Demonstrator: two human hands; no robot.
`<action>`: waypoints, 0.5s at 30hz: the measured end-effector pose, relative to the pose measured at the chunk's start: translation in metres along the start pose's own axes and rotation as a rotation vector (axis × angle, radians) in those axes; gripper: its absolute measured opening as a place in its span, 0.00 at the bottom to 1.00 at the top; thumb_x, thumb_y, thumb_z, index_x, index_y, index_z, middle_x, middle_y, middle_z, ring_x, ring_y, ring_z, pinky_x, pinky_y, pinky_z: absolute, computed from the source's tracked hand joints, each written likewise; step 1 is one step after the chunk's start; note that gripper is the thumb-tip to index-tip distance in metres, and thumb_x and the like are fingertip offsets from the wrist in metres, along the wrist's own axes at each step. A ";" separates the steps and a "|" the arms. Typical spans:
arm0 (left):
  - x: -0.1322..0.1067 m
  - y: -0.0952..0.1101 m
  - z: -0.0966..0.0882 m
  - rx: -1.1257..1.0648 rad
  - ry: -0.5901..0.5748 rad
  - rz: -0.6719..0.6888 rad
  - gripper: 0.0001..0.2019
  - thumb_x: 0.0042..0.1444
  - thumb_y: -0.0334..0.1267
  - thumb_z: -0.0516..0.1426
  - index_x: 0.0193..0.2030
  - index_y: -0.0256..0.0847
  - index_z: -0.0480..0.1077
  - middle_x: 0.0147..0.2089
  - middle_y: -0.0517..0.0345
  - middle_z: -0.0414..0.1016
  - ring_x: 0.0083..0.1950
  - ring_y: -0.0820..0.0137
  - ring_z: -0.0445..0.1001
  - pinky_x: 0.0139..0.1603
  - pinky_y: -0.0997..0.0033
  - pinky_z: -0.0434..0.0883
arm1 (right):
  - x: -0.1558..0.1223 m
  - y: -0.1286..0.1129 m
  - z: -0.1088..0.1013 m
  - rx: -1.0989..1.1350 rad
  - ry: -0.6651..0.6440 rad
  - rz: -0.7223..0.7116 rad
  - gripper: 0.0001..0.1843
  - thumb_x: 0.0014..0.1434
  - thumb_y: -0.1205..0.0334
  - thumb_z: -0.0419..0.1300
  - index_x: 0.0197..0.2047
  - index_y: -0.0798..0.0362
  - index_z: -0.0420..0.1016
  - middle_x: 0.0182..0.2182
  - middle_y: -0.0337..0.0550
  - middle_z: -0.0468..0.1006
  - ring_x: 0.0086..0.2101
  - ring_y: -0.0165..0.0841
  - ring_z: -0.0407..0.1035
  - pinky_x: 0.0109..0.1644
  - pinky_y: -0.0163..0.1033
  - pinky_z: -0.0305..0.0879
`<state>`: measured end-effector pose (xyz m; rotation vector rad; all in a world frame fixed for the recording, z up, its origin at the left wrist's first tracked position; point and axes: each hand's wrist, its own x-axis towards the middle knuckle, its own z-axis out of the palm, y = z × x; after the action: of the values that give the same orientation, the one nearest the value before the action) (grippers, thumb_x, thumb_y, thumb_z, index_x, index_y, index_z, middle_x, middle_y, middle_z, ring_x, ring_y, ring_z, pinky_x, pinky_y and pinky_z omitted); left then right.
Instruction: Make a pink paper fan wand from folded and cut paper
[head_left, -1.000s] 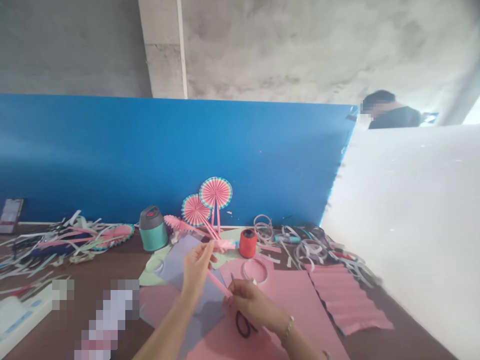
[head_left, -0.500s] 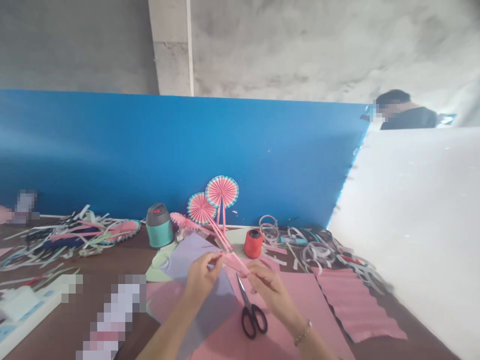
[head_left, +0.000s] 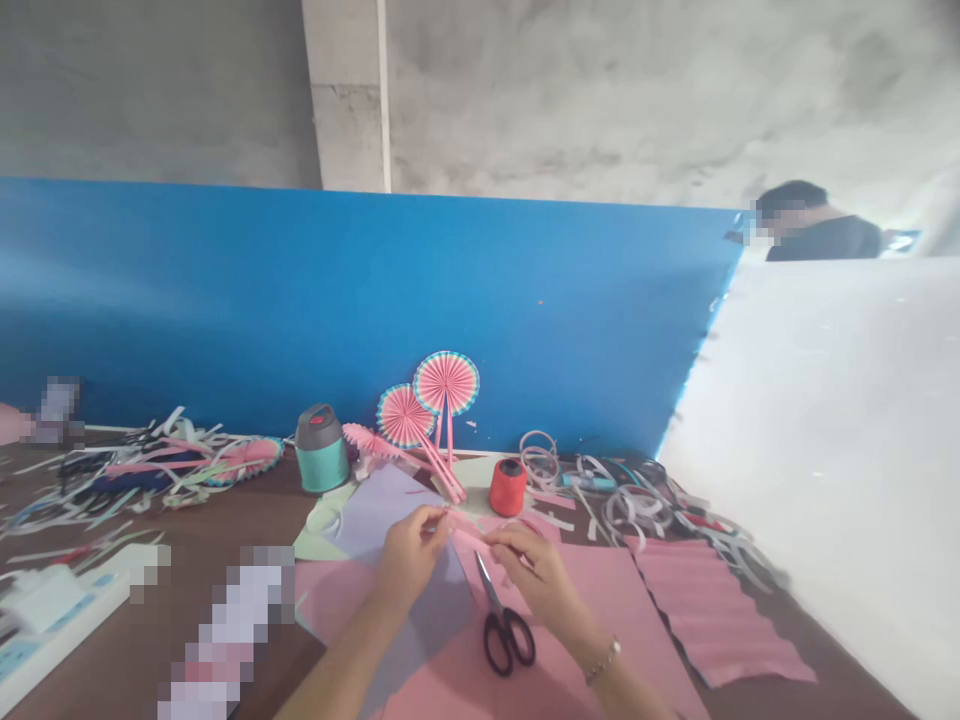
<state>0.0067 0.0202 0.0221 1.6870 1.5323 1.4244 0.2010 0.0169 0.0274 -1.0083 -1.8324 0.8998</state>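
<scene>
Between my two hands stretches a small pink paper strip (head_left: 466, 524). My left hand (head_left: 411, 548) pinches its left end, and my right hand (head_left: 529, 562) pinches the right end; a bracelet circles the right wrist. Just below the strip, black-handled scissors (head_left: 506, 628) lie on pink paper sheets (head_left: 592, 640), blades pointing away from me. A purple paper sheet (head_left: 390, 505) lies partly under my left hand. Beyond my hands, round pleated pink paper fans (head_left: 446, 383) on pink sticks lean against the blue partition.
A red thread spool (head_left: 508, 488) and a teal-and-grey container (head_left: 322, 450) stand at the back. Heaps of paper strips (head_left: 172, 465) lie left and right. Pleated pink paper (head_left: 712, 610) sits at right, a power strip (head_left: 67, 620) at left. A person (head_left: 817, 225) is behind the white partition (head_left: 825, 400).
My right hand has shifted slightly left and up, bringing the hands closer. The pink strip, raised and tilted before, now shows smaller and lower between my fingers.
</scene>
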 end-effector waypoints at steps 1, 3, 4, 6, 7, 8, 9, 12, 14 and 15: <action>-0.002 0.001 0.001 0.010 -0.012 0.003 0.12 0.55 0.46 0.53 0.32 0.42 0.74 0.34 0.53 0.82 0.36 0.63 0.79 0.39 0.67 0.73 | -0.001 -0.001 0.001 -0.027 0.001 -0.022 0.16 0.62 0.55 0.52 0.40 0.53 0.78 0.32 0.45 0.75 0.32 0.34 0.70 0.31 0.34 0.67; -0.004 0.003 0.003 0.025 -0.032 0.011 0.12 0.56 0.46 0.53 0.32 0.42 0.73 0.33 0.54 0.81 0.35 0.63 0.79 0.39 0.68 0.72 | -0.001 -0.001 0.003 -0.069 0.010 -0.043 0.15 0.63 0.56 0.51 0.37 0.53 0.75 0.30 0.44 0.74 0.30 0.33 0.68 0.32 0.34 0.66; -0.006 0.002 0.004 0.026 -0.042 0.012 0.12 0.56 0.46 0.53 0.32 0.42 0.73 0.32 0.54 0.81 0.35 0.63 0.79 0.39 0.68 0.72 | -0.001 -0.001 0.004 -0.083 0.017 -0.041 0.14 0.63 0.56 0.50 0.35 0.53 0.74 0.30 0.43 0.73 0.29 0.32 0.67 0.32 0.35 0.65; -0.007 0.000 0.007 0.000 -0.057 0.009 0.12 0.56 0.46 0.53 0.32 0.42 0.73 0.31 0.55 0.80 0.35 0.64 0.78 0.38 0.69 0.71 | -0.001 -0.002 0.005 -0.096 0.025 -0.019 0.13 0.62 0.57 0.50 0.33 0.53 0.71 0.29 0.42 0.73 0.28 0.32 0.66 0.32 0.35 0.64; -0.007 -0.002 0.008 -0.030 -0.066 0.001 0.12 0.56 0.46 0.53 0.31 0.42 0.72 0.30 0.55 0.80 0.34 0.64 0.78 0.37 0.70 0.71 | -0.001 -0.002 0.006 -0.097 0.023 -0.002 0.12 0.62 0.57 0.50 0.32 0.53 0.70 0.29 0.42 0.73 0.28 0.32 0.66 0.31 0.34 0.64; -0.006 -0.003 0.010 -0.072 -0.083 -0.016 0.12 0.56 0.46 0.54 0.31 0.41 0.72 0.30 0.55 0.80 0.34 0.65 0.78 0.37 0.70 0.71 | 0.000 -0.003 0.006 -0.096 0.017 0.014 0.12 0.61 0.58 0.50 0.32 0.53 0.70 0.29 0.42 0.73 0.28 0.32 0.66 0.31 0.34 0.63; -0.006 -0.004 0.011 -0.122 -0.101 -0.044 0.13 0.55 0.47 0.54 0.30 0.41 0.72 0.29 0.55 0.79 0.34 0.65 0.78 0.36 0.70 0.72 | 0.000 -0.003 0.006 -0.093 0.012 0.030 0.11 0.61 0.58 0.50 0.32 0.53 0.69 0.28 0.42 0.72 0.27 0.32 0.66 0.30 0.34 0.63; -0.003 -0.004 0.012 -0.304 -0.170 -0.180 0.14 0.52 0.50 0.57 0.29 0.39 0.71 0.29 0.54 0.79 0.36 0.63 0.79 0.35 0.70 0.73 | 0.001 -0.004 0.004 -0.080 0.007 0.056 0.11 0.60 0.57 0.51 0.31 0.53 0.69 0.27 0.41 0.72 0.26 0.31 0.65 0.29 0.34 0.62; -0.001 -0.003 0.011 -0.412 -0.205 -0.263 0.17 0.48 0.53 0.60 0.28 0.39 0.71 0.28 0.54 0.78 0.36 0.63 0.79 0.35 0.69 0.73 | 0.001 -0.003 0.002 -0.065 0.006 0.053 0.12 0.60 0.56 0.52 0.30 0.53 0.69 0.26 0.40 0.71 0.26 0.31 0.65 0.30 0.34 0.63; 0.000 -0.002 0.010 -0.457 -0.218 -0.291 0.18 0.46 0.54 0.61 0.28 0.38 0.70 0.28 0.55 0.78 0.36 0.63 0.79 0.36 0.69 0.73 | 0.002 -0.002 0.001 -0.051 0.005 0.056 0.12 0.59 0.55 0.53 0.30 0.53 0.70 0.26 0.40 0.71 0.25 0.31 0.65 0.29 0.34 0.63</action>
<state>0.0152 0.0236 0.0166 1.2425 1.1654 1.2683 0.1987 0.0173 0.0293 -1.0971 -1.8397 0.8867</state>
